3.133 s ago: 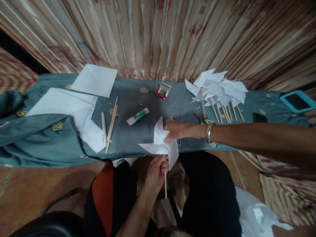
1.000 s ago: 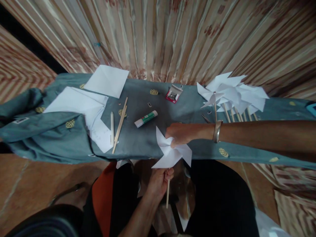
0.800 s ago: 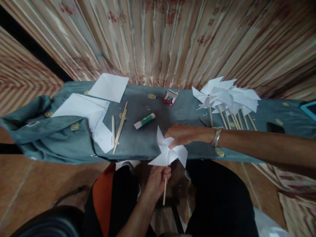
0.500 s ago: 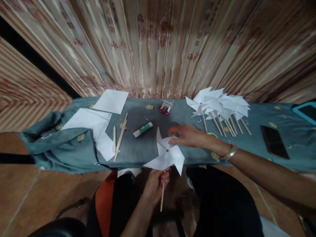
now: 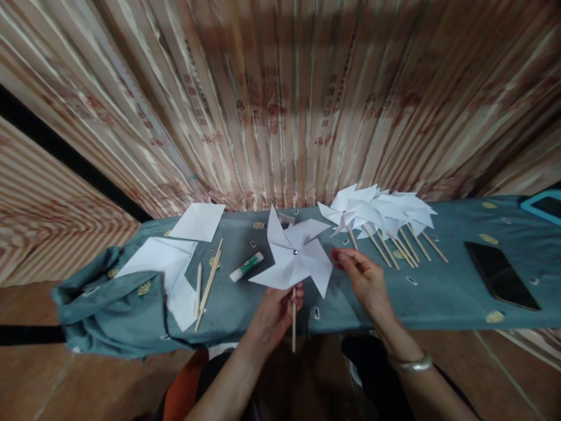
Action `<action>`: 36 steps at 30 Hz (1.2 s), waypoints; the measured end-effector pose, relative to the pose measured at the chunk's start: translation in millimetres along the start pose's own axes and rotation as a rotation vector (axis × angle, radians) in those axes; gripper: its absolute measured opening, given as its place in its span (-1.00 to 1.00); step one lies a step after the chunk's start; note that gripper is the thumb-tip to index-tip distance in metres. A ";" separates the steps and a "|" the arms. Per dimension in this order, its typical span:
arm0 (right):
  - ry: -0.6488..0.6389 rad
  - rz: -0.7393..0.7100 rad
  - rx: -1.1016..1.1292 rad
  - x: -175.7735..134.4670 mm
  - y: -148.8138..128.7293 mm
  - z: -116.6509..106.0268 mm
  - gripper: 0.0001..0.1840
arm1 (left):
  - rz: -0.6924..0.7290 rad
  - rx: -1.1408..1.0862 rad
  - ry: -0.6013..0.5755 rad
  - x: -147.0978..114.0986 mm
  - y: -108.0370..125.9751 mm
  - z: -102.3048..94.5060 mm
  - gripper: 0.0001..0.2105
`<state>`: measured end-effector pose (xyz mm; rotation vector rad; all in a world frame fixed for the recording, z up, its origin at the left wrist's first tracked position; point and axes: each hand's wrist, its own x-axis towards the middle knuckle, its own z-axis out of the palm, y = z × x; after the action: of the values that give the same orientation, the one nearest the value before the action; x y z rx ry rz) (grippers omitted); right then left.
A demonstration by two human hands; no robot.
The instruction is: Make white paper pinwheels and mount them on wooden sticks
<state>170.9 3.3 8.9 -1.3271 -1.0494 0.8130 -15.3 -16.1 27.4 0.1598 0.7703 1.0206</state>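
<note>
My left hand [image 5: 276, 313] is closed round the wooden stick [image 5: 294, 327] of a white paper pinwheel [image 5: 302, 266], just under its blades. The pinwheel stands upright and faces me, with a shiny pin at its centre. Beside its right-hand blade is my right hand [image 5: 362, 278], fingers bent and slightly apart, with nothing visible in them. Several finished pinwheels [image 5: 381, 213] lie overlapped at the back right, their sticks pointing toward me. A small box [image 5: 287, 219] is mostly hidden behind the held pinwheel.
On the grey-green cloth [image 5: 333, 318] lie a glue stick [image 5: 246, 267], wooden sticks [image 5: 209, 286] and a white pencil-like stick [image 5: 198, 289]. White paper sheets [image 5: 153, 257] are at the left. A black phone [image 5: 502, 275] and a blue-framed device [image 5: 543, 206] are at the right. A curtain hangs behind.
The pinwheel has been raised over the cloth by my left hand, and its blades have turned. My right hand has moved off the blades to their right side. The camera view has tilted up.
</note>
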 end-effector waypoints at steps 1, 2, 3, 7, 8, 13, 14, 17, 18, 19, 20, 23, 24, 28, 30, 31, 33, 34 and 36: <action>-0.027 0.029 -0.013 -3.6 4.2 0.4 -0.65 | -0.001 0.012 0.007 6.9 2.3 3.4 -0.81; -0.080 0.044 -0.036 -7.5 7.2 1.6 -0.66 | -0.002 0.022 0.016 13.4 3.8 5.6 -0.81; -0.124 0.047 -0.059 -11.7 8.8 3.5 -0.67 | 0.003 0.031 0.025 19.1 4.7 6.5 -0.82; -0.359 0.057 -0.163 -29.0 5.4 17.2 -0.62 | 0.063 0.060 0.042 32.9 5.6 1.3 -0.86; -0.416 0.073 -0.174 -33.0 4.1 21.6 -0.63 | 0.086 0.068 0.032 34.5 5.5 -1.3 -0.86; -0.615 0.179 -0.146 -47.2 6.1 42.5 -0.75 | 0.154 0.136 -0.063 37.3 4.2 -13.0 -0.84; -0.618 0.192 -0.153 -48.6 7.6 45.8 -0.77 | 0.157 0.154 -0.069 37.3 4.2 -14.4 -0.84; -0.610 0.188 -0.185 -50.0 10.9 53.4 -0.80 | 0.174 0.193 -0.059 37.1 5.7 -16.5 -0.83; -0.605 0.177 -0.193 -49.8 11.4 55.3 -0.80 | 0.180 0.195 -0.053 36.9 6.7 -16.8 -0.82; -0.601 0.166 -0.200 -49.6 11.7 56.8 -0.80 | 0.186 0.194 -0.049 36.7 7.8 -17.0 -0.82; -0.595 0.155 -0.206 -49.2 11.8 58.2 -0.79 | 0.189 0.195 -0.047 36.4 8.9 -17.2 -0.81; -0.568 0.131 -0.224 -47.4 12.0 61.0 -0.80 | 0.198 0.213 -0.062 35.0 10.9 -17.6 -0.78; -0.557 0.120 -0.228 -46.5 12.1 61.6 -0.80 | 0.205 0.227 -0.071 34.6 10.8 -17.8 -0.78; -0.507 0.080 -0.210 -40.7 12.4 61.8 -0.80 | 0.215 0.282 -0.071 34.3 7.6 -20.1 -0.75; -0.482 0.066 -0.192 -37.4 12.8 61.2 -0.80 | 0.209 0.284 -0.044 35.1 5.5 -22.3 -0.70; -0.474 0.061 -0.188 -36.0 13.3 61.1 -0.80 | 0.211 0.280 -0.029 35.6 4.7 -23.4 -0.69; -0.473 0.060 -0.190 -34.2 15.1 61.3 -0.80 | 0.218 0.278 0.002 36.5 3.9 -25.2 -0.68; -0.478 0.063 -0.193 -33.8 16.2 61.5 -0.80 | 0.220 0.280 0.018 36.8 3.9 -25.7 -0.69; -0.487 0.068 -0.199 -33.6 17.4 61.9 -0.79 | 0.223 0.285 0.039 37.2 4.6 -25.8 -0.71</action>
<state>103.3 -3.8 -16.5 -1.3690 -1.5040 1.1415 -24.4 10.9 -8.0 0.4805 0.9474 1.1228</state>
